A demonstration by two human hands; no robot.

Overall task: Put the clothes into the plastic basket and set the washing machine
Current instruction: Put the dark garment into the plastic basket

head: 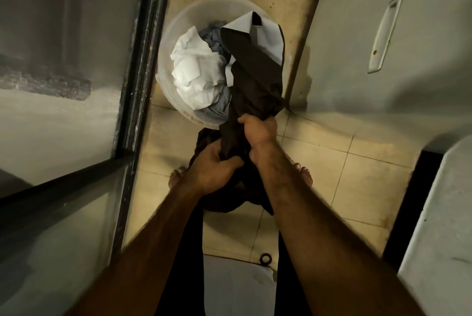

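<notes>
A translucent plastic basket (173,34) stands on the tiled floor ahead of my feet. Inside it lie a crumpled white cloth (194,70) and a grey garment (217,109). A dark brown garment (252,70) with white lining at its far end drapes over the basket's right side and hangs toward me. My right hand (260,132) grips it just past the basket's near rim. My left hand (214,170) is closed on the same garment lower down, above my feet.
A black-framed glass door (138,86) runs along the left. On the right stands a white appliance (408,47) with a recessed handle (385,32), and another white surface (439,226) sits nearer. A floor drain ring (265,259) lies between my legs.
</notes>
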